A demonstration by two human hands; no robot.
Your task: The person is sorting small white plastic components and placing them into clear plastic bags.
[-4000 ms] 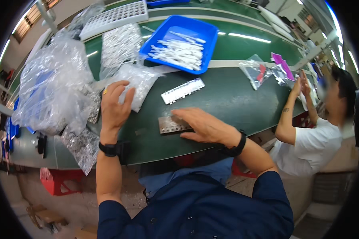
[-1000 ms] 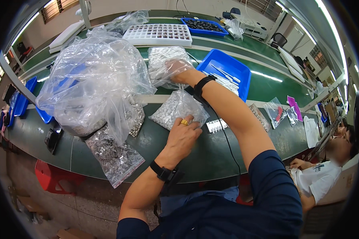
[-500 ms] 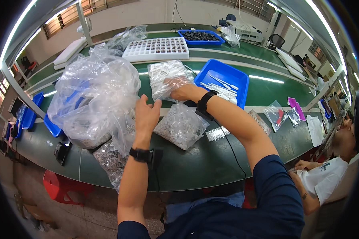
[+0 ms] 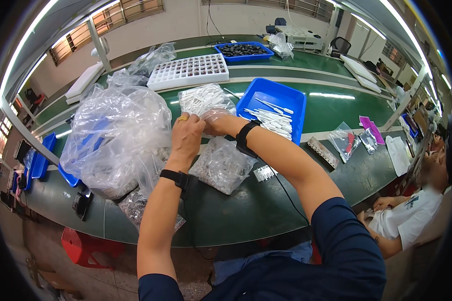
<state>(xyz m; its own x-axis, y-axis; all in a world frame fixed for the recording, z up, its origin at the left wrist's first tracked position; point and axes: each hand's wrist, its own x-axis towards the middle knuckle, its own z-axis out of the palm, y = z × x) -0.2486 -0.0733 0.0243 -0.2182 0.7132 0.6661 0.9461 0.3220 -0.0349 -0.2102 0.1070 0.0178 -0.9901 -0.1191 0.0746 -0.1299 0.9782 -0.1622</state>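
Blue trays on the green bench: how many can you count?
4: a blue tray by the right hand, one far back, two left, partly hidden by bags; others may be hidden.

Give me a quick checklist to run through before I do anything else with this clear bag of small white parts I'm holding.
1. Both hands on the bag: ok, left hand and right hand meet at the top of the clear bag of white parts.
2. Bag mouth open: cannot tell.
3. Second bag of small pieces resting flat on the green bench: ok.
4. Blue tray within reach on the right: ok.
5. Big crumpled plastic bag clear of the left hand: not ok, it crowds it.
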